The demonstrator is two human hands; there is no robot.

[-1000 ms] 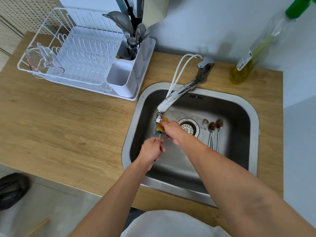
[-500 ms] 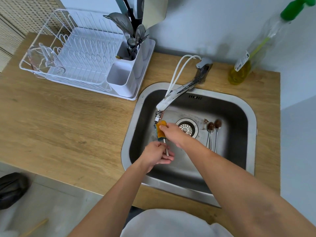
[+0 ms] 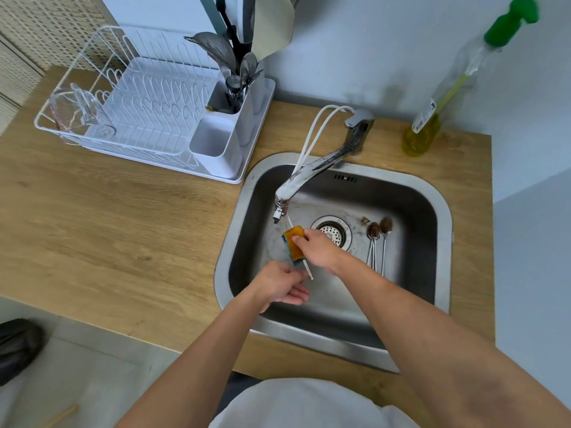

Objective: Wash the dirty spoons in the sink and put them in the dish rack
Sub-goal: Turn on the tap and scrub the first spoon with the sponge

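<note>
Shiny thin metal spoon (image 3: pixel 306 267) sits over the steel sink (image 3: pixel 438 199). The left hand (image 3: pixel 282 284) pinches its handle end. The right hand (image 3: pixel 319 247) squeezes a soft yellow sponge (image 3: pixel 293 242) around it. Wet metal looks slippery; the handle seems the best grip.

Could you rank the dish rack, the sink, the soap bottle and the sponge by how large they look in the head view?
1. Sink and dish rack: close in apparent size; wide-angle distortion leaves their order unsure.
2. Soap bottle.
3. Sponge, partly covered by the right hand.
</note>
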